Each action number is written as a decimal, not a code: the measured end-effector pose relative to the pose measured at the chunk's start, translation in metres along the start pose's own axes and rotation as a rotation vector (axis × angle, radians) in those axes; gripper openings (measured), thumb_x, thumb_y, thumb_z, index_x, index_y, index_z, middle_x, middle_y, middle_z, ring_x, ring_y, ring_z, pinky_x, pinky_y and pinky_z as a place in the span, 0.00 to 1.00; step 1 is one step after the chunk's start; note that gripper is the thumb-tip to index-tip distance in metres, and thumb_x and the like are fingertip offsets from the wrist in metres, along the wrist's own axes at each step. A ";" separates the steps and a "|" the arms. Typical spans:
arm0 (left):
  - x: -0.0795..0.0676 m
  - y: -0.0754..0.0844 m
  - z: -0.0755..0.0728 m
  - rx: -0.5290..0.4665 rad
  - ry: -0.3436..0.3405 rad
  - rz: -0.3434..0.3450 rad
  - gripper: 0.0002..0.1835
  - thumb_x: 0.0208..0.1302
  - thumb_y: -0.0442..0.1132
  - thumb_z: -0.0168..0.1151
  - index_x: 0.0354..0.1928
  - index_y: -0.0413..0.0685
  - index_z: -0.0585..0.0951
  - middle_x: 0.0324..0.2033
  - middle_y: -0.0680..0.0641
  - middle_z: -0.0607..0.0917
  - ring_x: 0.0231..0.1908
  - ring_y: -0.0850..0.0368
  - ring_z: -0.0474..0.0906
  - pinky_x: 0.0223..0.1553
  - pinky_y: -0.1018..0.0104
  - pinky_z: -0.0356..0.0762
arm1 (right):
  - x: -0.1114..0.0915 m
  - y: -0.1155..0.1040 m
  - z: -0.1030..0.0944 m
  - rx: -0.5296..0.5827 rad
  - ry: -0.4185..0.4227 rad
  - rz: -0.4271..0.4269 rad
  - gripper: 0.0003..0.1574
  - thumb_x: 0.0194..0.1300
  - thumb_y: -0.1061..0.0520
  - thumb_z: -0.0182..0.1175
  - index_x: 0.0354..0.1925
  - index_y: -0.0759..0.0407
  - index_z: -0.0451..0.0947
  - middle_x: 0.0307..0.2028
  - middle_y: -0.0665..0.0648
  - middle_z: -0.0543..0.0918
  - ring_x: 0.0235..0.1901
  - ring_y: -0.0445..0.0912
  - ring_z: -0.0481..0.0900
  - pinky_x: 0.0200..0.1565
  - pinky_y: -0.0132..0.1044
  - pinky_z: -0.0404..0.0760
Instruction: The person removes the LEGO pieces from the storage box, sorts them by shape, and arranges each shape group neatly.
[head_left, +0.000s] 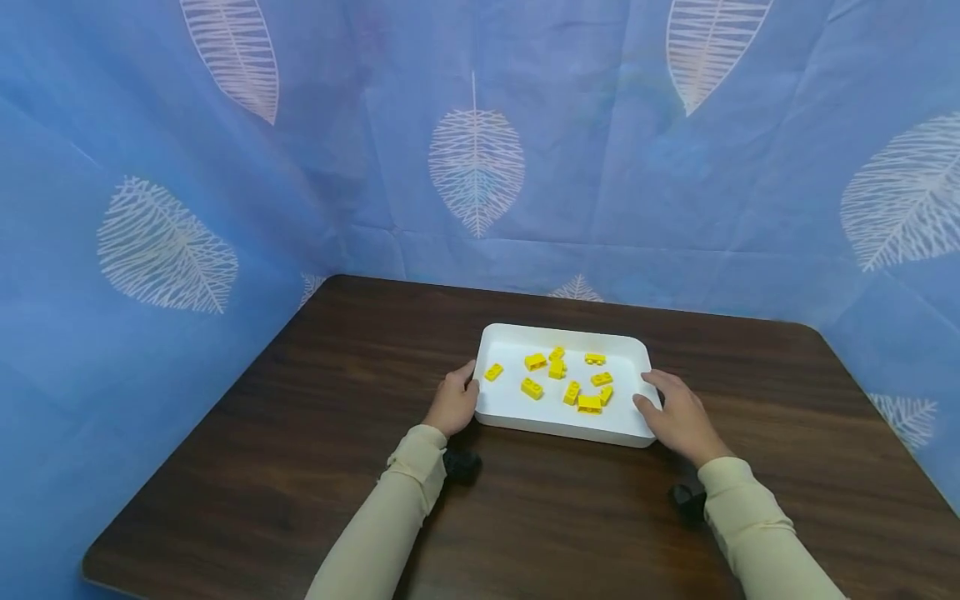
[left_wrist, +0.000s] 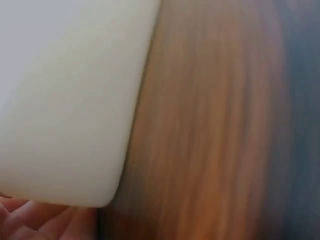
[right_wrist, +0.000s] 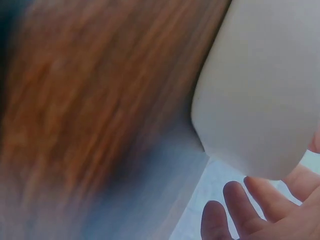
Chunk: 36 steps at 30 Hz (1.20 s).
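A white tray [head_left: 510, 423] with low walls and rounded corners is held between both hands over the dark table. Several yellow toy building bricks [head_left: 532, 388] lie loose on its floor. My left hand [head_left: 454, 402] grips the left short side, with the thumb near the rim. At the right short side, my right hand [head_left: 681, 417] holds the tray with its thumb over the rim. The right wrist view shows other fingers [right_wrist: 267, 200] at the outside of the wall, some apart from it. In the left wrist view, fingers [left_wrist: 45, 220] show just below the tray's end.
The brown wooden table [head_left: 300, 433] extends around the tray, with its edges in view. Blue cloth [head_left: 585, 183] with white leaf prints hangs behind and at the sides. A black wrist device [head_left: 462, 467] sits under the left sleeve, another [head_left: 686, 502] by the right.
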<state>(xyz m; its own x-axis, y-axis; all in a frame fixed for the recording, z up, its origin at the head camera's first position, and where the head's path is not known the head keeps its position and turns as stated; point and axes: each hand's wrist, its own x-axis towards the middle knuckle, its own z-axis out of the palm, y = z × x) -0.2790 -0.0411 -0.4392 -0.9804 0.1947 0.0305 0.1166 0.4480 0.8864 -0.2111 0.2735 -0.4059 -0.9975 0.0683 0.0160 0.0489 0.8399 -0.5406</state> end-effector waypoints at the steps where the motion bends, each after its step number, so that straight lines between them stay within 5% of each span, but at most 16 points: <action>1: 0.000 0.000 0.000 -0.031 0.012 -0.006 0.25 0.72 0.36 0.44 0.68 0.35 0.61 0.67 0.39 0.65 0.68 0.48 0.59 0.66 0.51 0.60 | 0.001 0.000 -0.001 0.000 0.003 0.000 0.35 0.68 0.52 0.51 0.66 0.70 0.59 0.67 0.74 0.56 0.65 0.69 0.54 0.61 0.66 0.57; 6: -0.002 -0.003 0.004 -0.138 0.061 -0.031 0.23 0.72 0.36 0.46 0.66 0.36 0.65 0.65 0.40 0.69 0.66 0.48 0.63 0.64 0.50 0.63 | -0.001 0.001 -0.001 -0.001 0.004 -0.003 0.35 0.67 0.52 0.51 0.66 0.71 0.60 0.67 0.73 0.56 0.65 0.69 0.54 0.61 0.66 0.57; 18: -0.004 -0.006 0.008 -0.165 0.098 -0.038 0.22 0.71 0.36 0.47 0.64 0.38 0.68 0.62 0.41 0.72 0.63 0.50 0.66 0.62 0.52 0.67 | 0.003 -0.012 0.001 -0.087 0.045 -0.091 0.28 0.65 0.56 0.54 0.59 0.71 0.69 0.61 0.73 0.65 0.61 0.70 0.60 0.53 0.70 0.60; 24: -0.004 -0.005 0.004 -0.157 0.097 -0.033 0.22 0.71 0.36 0.48 0.64 0.37 0.68 0.62 0.41 0.72 0.64 0.49 0.66 0.62 0.52 0.67 | 0.018 -0.027 -0.002 -0.182 -0.118 -0.217 0.22 0.62 0.57 0.59 0.52 0.67 0.77 0.45 0.65 0.78 0.46 0.58 0.75 0.45 0.59 0.72; 30: -0.004 -0.005 0.002 -0.142 0.083 -0.030 0.23 0.70 0.37 0.48 0.65 0.38 0.68 0.63 0.41 0.71 0.64 0.49 0.65 0.62 0.52 0.67 | 0.033 -0.033 -0.003 -0.183 -0.245 -0.250 0.21 0.62 0.57 0.59 0.51 0.66 0.79 0.33 0.56 0.77 0.28 0.47 0.68 0.29 0.38 0.68; 36: -0.002 -0.006 0.002 -0.147 0.078 -0.036 0.23 0.70 0.37 0.48 0.65 0.38 0.67 0.63 0.41 0.71 0.65 0.49 0.65 0.63 0.52 0.65 | 0.043 -0.034 0.007 -0.172 -0.311 -0.209 0.24 0.62 0.54 0.60 0.53 0.66 0.78 0.33 0.56 0.76 0.32 0.48 0.68 0.32 0.39 0.66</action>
<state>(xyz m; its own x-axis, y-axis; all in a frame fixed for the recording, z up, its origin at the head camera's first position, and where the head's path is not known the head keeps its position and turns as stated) -0.2775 -0.0423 -0.4451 -0.9935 0.1098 0.0288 0.0627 0.3197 0.9454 -0.2556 0.2440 -0.3925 -0.9533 -0.2568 -0.1587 -0.1748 0.8981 -0.4035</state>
